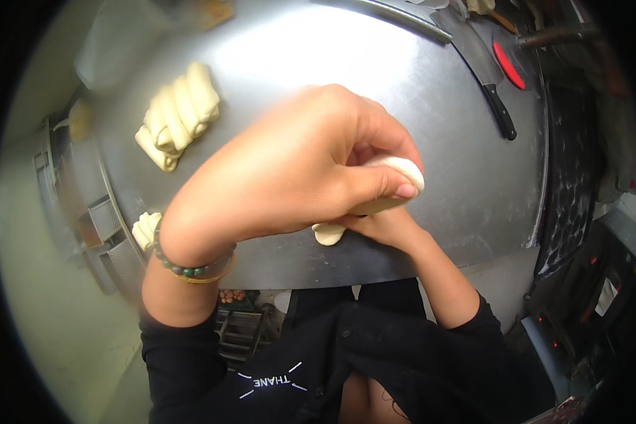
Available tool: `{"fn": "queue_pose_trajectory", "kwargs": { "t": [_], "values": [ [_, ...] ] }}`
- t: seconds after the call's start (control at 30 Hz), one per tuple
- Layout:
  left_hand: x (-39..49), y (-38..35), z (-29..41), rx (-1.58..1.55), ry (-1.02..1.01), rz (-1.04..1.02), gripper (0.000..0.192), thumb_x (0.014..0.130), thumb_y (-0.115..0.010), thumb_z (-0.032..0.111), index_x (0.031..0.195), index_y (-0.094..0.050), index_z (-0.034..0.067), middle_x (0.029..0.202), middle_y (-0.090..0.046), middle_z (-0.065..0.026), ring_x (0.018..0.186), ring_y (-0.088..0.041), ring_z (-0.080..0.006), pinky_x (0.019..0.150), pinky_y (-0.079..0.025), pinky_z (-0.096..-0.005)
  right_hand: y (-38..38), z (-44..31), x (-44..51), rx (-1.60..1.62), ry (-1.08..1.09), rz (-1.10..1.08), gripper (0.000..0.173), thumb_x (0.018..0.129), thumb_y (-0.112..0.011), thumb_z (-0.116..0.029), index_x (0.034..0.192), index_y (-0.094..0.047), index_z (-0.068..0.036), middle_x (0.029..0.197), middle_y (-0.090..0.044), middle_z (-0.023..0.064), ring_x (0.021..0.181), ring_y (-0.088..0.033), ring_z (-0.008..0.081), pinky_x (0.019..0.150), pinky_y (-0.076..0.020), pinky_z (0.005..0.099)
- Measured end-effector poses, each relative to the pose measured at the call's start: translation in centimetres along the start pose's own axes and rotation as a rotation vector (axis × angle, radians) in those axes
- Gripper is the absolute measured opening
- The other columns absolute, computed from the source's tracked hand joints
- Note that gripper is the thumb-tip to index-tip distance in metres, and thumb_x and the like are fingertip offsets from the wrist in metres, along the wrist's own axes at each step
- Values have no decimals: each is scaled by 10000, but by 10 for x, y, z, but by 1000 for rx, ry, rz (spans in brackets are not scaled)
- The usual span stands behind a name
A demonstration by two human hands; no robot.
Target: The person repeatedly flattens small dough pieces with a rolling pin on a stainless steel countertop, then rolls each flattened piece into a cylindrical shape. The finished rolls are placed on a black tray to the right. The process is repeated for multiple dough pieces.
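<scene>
My left hand (328, 159), wearing a bead bracelet and a gold-coloured bangle, is raised well above the metal worktop. A pale, flattened piece of dough (411, 172) is pinched between its thumb and fingers. Below it, my right hand (382, 225) is low over the worktop, partly covered by the left. Its fingertips meet a rounded end of dough (328, 234). Whether this end joins the piece above is hidden. Left of my hands lies a stack of rolled dough pieces (180, 114), and a smaller group of dough rolls (147, 230) sits near my left wrist.
The metal worktop (471, 201) spans the view. A knife with a black handle (501, 111) lies at the right, beside a red-handled tool (509, 64). A metal bar (403, 20) crosses the far side. A dark tray (567, 180) stands off the right edge. Eggs (232, 296) sit below the front edge.
</scene>
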State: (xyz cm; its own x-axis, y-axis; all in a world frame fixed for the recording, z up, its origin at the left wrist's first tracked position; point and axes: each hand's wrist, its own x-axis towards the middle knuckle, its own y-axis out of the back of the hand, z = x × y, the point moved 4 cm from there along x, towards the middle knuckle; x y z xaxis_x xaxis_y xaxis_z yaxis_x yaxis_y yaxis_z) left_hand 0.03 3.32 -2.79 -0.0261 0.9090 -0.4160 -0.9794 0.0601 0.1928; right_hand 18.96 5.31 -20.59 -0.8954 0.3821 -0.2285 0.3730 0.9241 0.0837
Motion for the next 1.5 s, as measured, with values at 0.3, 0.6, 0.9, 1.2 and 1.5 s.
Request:
{"fn": "queue_pose_trajectory", "kwargs": {
  "t": [0.3, 0.6, 0.9, 1.2, 1.5],
  "values": [
    [-91, -37, 0, 344, -468, 450, 389, 758, -842, -42, 1126, -856, 83, 933, -678, -10, 794, -628, -209, 693, -531, -340, 74, -53, 72, -819, 639, 446, 398, 876, -801, -62, 1274, -825, -64, 1325, -797, 143, 1211, -739, 335, 1061, -600, 444],
    [-75, -166, -170, 606, -384, 474, 489, 897, -776, 50, 1383, -740, 13, 1102, -738, -93, 982, -741, -278, 842, -636, -409, 110, -24, 116, -502, 197, 473, 449, 1037, -747, -111, 1485, -723, -87, 1491, -694, 205, 1290, -745, 294, 1031, -626, 386],
    [-14, -85, -133, 536, -320, 541, 227, 976, -770, 74, 1201, -800, 58, 856, -751, -170, 717, -742, -349, 638, -589, -435, 74, -15, 127, -986, 424, 328, 374, 917, -760, -32, 1291, -777, -34, 1177, -711, 140, 1108, -709, 324, 966, -595, 426],
    [114, 6, -156, 262, -305, 599, 201, 1017, -808, 130, 1191, -863, 46, 1069, -773, -114, 884, -754, -224, 809, -613, -334, 62, -22, 90, -965, 495, 281, 394, 929, -735, -17, 1320, -776, -28, 1237, -708, 143, 1166, -705, 332, 1004, -585, 431],
    [113, -3, -155, 498, -315, 538, 330, 979, -849, 131, 1293, -789, 51, 1131, -754, -112, 974, -724, -234, 826, -610, -398, 92, -11, 116, -496, 201, 367, 143, 974, -807, -63, 1110, -838, -33, 1129, -723, 134, 944, -764, 300, 878, -616, 407]
  ]
}}
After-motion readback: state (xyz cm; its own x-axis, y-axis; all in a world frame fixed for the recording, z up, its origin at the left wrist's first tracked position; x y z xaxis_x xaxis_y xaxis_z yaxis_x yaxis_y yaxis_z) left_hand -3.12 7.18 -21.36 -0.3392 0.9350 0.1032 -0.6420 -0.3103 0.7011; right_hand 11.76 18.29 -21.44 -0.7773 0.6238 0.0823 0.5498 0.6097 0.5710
